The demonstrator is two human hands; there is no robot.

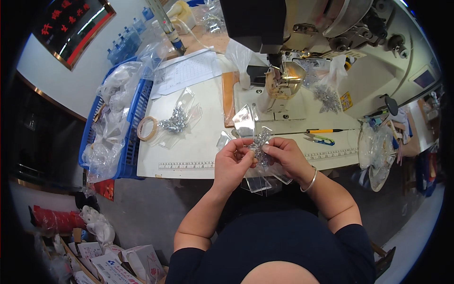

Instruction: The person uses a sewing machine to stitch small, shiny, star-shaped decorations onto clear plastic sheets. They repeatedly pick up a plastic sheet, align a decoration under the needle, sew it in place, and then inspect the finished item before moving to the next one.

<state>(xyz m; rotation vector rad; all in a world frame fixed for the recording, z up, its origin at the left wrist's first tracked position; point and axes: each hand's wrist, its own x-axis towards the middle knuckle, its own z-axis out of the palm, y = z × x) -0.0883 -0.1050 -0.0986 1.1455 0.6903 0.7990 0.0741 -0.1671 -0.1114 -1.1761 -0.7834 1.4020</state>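
At the table's front edge, both my hands grip a silvery, glittering bow-like piece point(261, 142) with clear plastic strips spreading out from it. My left hand point(231, 163) pinches its left side between thumb and fingers. From the other side, the thumb and fingers of my right hand point(287, 158) close on its middle. Some strips hang below the table edge, and the fingers partly cover the piece's centre. A similar silvery piece with clear strips point(174, 121) lies to the left, beside a roll of tan tape point(147, 128). More silvery pieces point(327, 97) lie right of the sewing machine point(283, 90).
Thread snips point(319, 139) and a yellow pen point(324, 131) lie right of my hands. A blue basket point(124, 152) of plastic-wrapped items stands left. Ruler strips point(187, 166) run along the front edge. Papers point(187, 71) lie behind; open cartons point(142, 265) sit on the floor.
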